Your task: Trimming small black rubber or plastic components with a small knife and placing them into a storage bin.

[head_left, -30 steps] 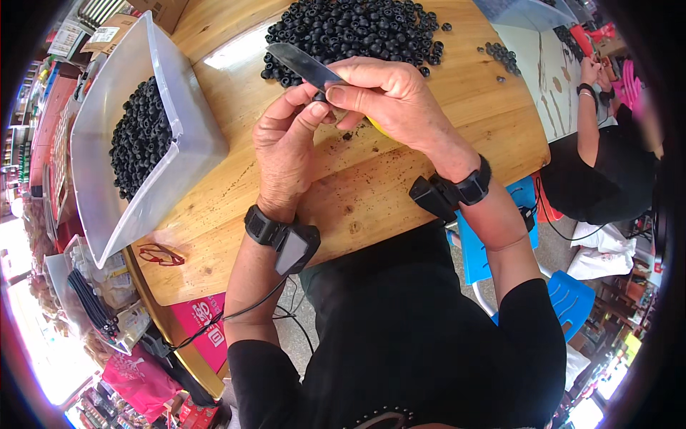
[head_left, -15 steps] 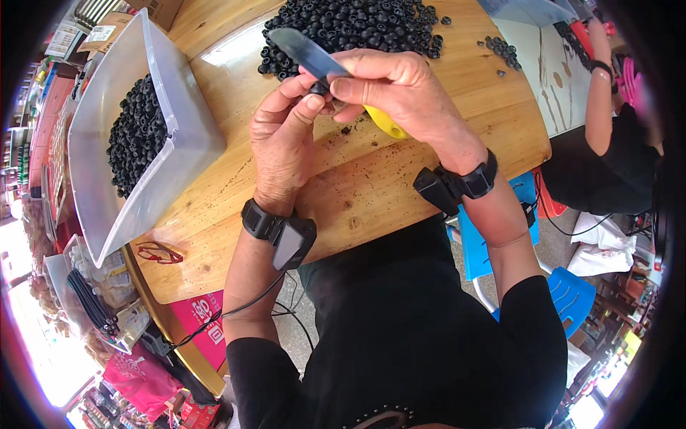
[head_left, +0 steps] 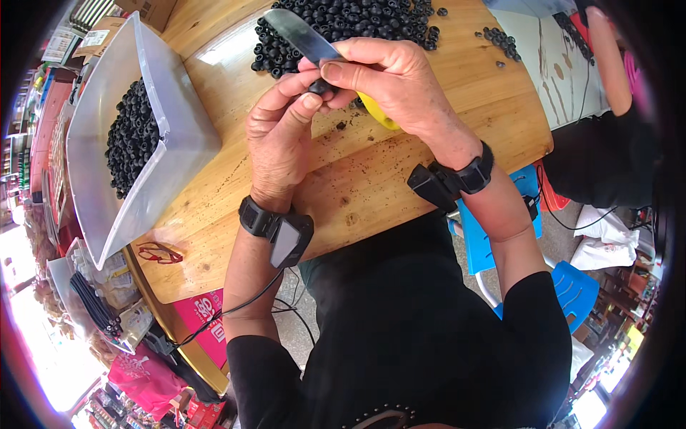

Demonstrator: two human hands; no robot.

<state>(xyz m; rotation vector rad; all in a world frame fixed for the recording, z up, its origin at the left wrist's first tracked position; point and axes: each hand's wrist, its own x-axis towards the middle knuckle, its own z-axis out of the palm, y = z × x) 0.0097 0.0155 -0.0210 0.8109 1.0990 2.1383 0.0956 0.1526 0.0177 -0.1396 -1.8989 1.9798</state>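
Observation:
Between the thumb and fingers of my left hand (head_left: 281, 136) is a small black round piece (head_left: 319, 86), rubber-like in look. My right hand (head_left: 404, 86) is closed on a knife (head_left: 303, 39), its wide blade pointing to the far left. The knife's yellow handle (head_left: 377, 113) shows below my right palm. My right fingertips meet the piece from the other side, and the blade's base lies just above it. Whether the edge touches the piece is hidden by my fingers. Beyond both hands spreads a heap of similar black pieces (head_left: 343, 21), several showing hollow centres.
A translucent plastic bin (head_left: 189, 118) with black pieces stands at the left of the wooden table (head_left: 357, 179). Red-framed glasses (head_left: 160, 252) lie at the near left corner. Dark crumbs dot the tabletop. A co-worker's arm (head_left: 611, 64) is at the far right, beside a blue chair (head_left: 575, 293).
Both my hands have shifted slightly away and to the left, with the knife and the black piece still in them. The co-worker's arm at the far right has moved.

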